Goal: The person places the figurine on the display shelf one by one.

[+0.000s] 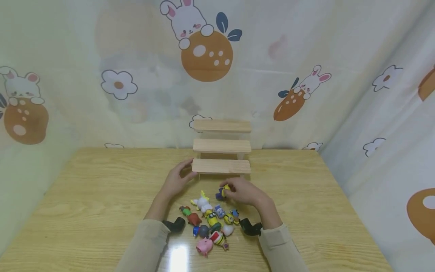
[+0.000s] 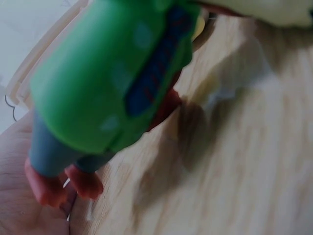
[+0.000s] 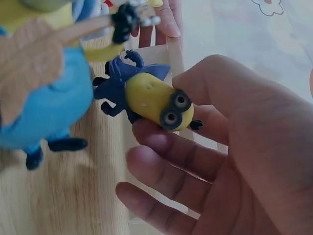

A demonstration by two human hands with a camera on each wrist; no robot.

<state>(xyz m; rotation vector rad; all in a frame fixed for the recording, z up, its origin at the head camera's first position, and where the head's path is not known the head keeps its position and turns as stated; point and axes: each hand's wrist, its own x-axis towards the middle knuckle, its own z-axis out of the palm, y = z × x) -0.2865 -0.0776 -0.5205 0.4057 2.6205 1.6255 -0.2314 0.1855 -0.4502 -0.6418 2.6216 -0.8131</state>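
Note:
In the head view, my right hand (image 1: 243, 190) pinches a yellow Minion figurine (image 3: 154, 100) in dark blue clothes by its head, between thumb and fingertips. The figurine lies sideways in the right wrist view, its two goggle eyes turned towards my palm. My left hand (image 1: 176, 180) grips the left end of the lowest step of a three-tier wooden display stand (image 1: 221, 166), thumb at the front and fingers behind. Just in front of my hands lies a cluster of small toy figures, among them a white one (image 1: 203, 204) with yellow tips and a pink pig (image 1: 204, 246).
Close to the left wrist camera is a green-bodied figure (image 2: 107, 73); near the right one, a Minion with a guitar (image 3: 54, 98). Black wrist cameras (image 1: 250, 227) sit at both sleeves. Behind the wooden table (image 1: 102, 196) hangs a curtain (image 1: 142, 45) with printed rabbits.

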